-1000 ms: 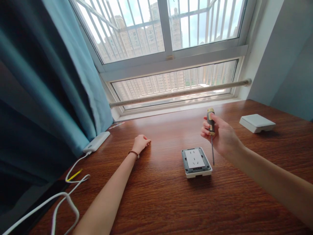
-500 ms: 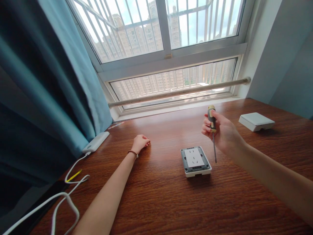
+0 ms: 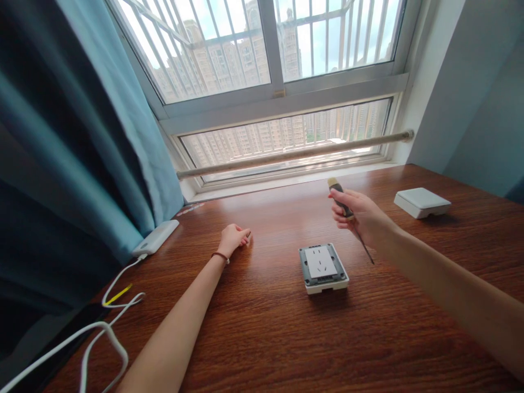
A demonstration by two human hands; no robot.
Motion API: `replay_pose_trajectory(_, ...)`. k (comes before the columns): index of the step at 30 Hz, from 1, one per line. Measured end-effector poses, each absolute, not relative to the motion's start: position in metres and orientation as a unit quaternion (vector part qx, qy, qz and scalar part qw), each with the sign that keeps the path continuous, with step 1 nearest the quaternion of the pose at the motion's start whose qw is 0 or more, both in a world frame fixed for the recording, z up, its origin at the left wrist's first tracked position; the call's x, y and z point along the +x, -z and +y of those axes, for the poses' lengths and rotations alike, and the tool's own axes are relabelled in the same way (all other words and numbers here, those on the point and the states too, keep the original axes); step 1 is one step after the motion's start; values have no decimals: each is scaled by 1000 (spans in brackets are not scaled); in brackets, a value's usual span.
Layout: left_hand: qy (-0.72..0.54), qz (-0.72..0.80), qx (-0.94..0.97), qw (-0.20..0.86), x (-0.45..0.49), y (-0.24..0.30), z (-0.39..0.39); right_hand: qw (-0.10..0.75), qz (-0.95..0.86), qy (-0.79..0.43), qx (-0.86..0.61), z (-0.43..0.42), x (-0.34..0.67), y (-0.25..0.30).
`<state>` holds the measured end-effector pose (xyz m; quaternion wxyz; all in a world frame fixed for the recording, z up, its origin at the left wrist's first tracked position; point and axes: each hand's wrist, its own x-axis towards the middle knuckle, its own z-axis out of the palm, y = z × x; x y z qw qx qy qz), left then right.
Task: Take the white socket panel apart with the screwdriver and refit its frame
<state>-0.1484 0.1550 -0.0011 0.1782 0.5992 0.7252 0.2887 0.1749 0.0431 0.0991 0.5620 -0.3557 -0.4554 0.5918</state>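
My right hand (image 3: pixel 356 213) is closed around the black and yellow handle of a screwdriver (image 3: pixel 340 200), raised above the table; its shaft slants down to the right. Below and left of it lies a wall socket (image 3: pixel 322 263), a white panel in a grey frame on a white base box. On the table to the left of the socket, my left hand (image 3: pixel 234 239) rests with its fingers pinched. A small dark screw (image 3: pixel 248 234) seems to stick out between its fingertips, mostly hidden.
A white square switch box (image 3: pixel 423 202) lies at the back right of the wooden table (image 3: pixel 254 338). At left are a white power strip (image 3: pixel 156 238), its white cable (image 3: pixel 110 327), a yellow strip (image 3: pixel 118 294) and a blue curtain (image 3: pixel 135 180). The barred window stands behind.
The screwdriver has tilted: its handle top has swung left and its tip right. My left hand has turned slightly, so the small dark piece shows more. The view has shifted a little.
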Motion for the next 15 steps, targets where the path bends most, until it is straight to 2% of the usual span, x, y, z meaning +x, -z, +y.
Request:
replay_pose_trajectory(3,-330,703,619,112,-137,-18,143,447,-623,-495,-409,45,180,-81)
replay_pose_trajectory(5,-352,671,647,89,-119,-27,128,377,-726,-385,-428,42,184,-65)
replay_pose_trajectory(7,-365,623,686,94,-93,-30,108,335,-799,-259,-426,37,189,-51)
replay_pose_trajectory(9,-402,500,755,138,-67,-26,85,311,-835,-177,-417,31,196,-40)
replay_pose_trajectory(12,-383,357,825,213,-39,-13,53,290,-849,-152,-414,24,205,-29)
replay_pose_trajectory(15,-355,299,842,274,-32,0,35,273,-849,-171,-418,21,210,-23)
